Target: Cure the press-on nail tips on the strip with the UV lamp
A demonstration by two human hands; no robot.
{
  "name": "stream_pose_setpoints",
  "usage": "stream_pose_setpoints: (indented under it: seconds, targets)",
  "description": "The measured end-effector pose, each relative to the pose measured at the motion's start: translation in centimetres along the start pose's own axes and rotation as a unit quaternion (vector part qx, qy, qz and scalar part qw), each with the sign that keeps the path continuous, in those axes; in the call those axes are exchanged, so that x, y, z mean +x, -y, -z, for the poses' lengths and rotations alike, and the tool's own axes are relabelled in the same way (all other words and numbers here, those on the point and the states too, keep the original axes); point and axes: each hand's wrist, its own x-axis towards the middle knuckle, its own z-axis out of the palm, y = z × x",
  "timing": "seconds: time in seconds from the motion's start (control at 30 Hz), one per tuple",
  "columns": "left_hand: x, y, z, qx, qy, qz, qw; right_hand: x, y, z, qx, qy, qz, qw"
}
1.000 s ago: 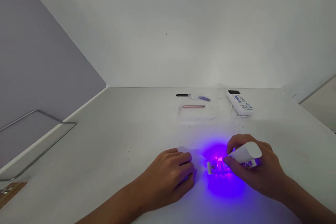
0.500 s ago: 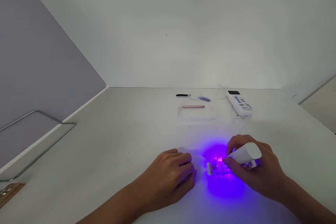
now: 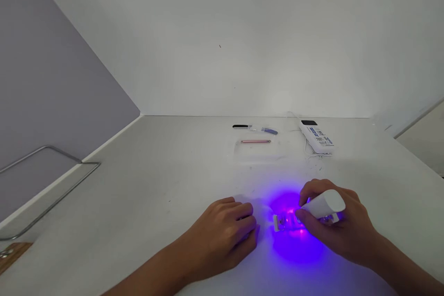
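My right hand [image 3: 342,231] is wrapped round a small white UV lamp [image 3: 324,203], which throws a violet glow on the white table [image 3: 156,180]. Under the lamp's front lies a small white holder with a shiny clear piece [image 3: 280,222], lit purple. My left hand [image 3: 225,231] rests on the table just left of that piece, knuckles up and fingers curled under; whether it pinches anything is hidden.
Farther back lie a clear plastic tray [image 3: 258,148] with a pink pen-like tool [image 3: 255,141], a black-handled tool [image 3: 255,127] and a white labelled device with a cord [image 3: 317,136]. A metal wire frame [image 3: 52,180] sits at the left edge against the lilac wall.
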Motion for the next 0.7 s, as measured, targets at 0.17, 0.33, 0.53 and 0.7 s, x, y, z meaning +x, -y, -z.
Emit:
stream_pose_setpoints:
  seconds: [0.17,0.33,0.53,0.7]
  targets:
    - [-0.16,-0.06,-0.02,0.004,-0.001,-0.002,1.000,0.21,0.29,0.11,-0.003,-0.001,0.002,1.000]
    - [-0.02,-0.10,0.05,0.005,-0.001,-0.006,1.000,0.35,0.31,0.12,0.001,0.001,0.000,1.000]
    - [-0.03,-0.16,0.05,0.008,0.002,-0.003,1.000,0.19,0.21,0.04,-0.005,0.000,0.018,1.000]
    - [-0.20,-0.15,-0.02,0.009,-0.005,-0.005,1.000,0.20,0.43,0.14,-0.002,0.001,0.016,1.000]
